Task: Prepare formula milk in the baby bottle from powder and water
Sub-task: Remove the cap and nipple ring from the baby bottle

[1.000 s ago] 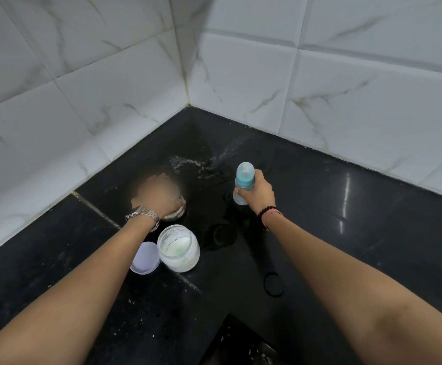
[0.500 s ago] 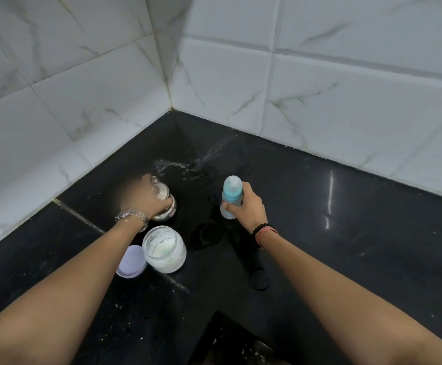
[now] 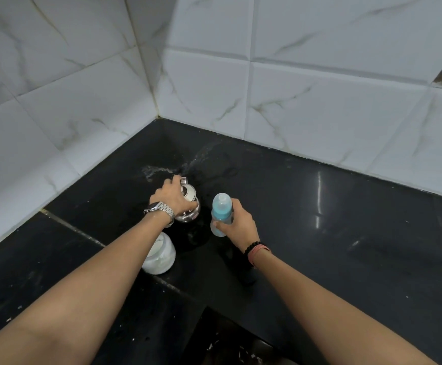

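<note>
A black counter [image 3: 346, 233] with a glossy, wet-looking patch [image 3: 162, 171] near the corner meets white marbled tiles [image 3: 306, 106] on two walls, and white specks [image 3: 141, 339] dot its near edge.

The glossy black stone counter [image 3: 346, 233] lies open across the right half of the frame, from the right forearm out to the white marble-look tiled walls [image 3: 319, 101]. Left of centre the way is crowded: a shiny steel water pot [image 3: 189, 210], a clear baby bottle with a blue collar [image 3: 222, 214] and a white powder jar [image 3: 162, 255] stand close together, with narrow gaps between them. The corner behind them holds a wet splash [image 3: 167, 171].
</note>
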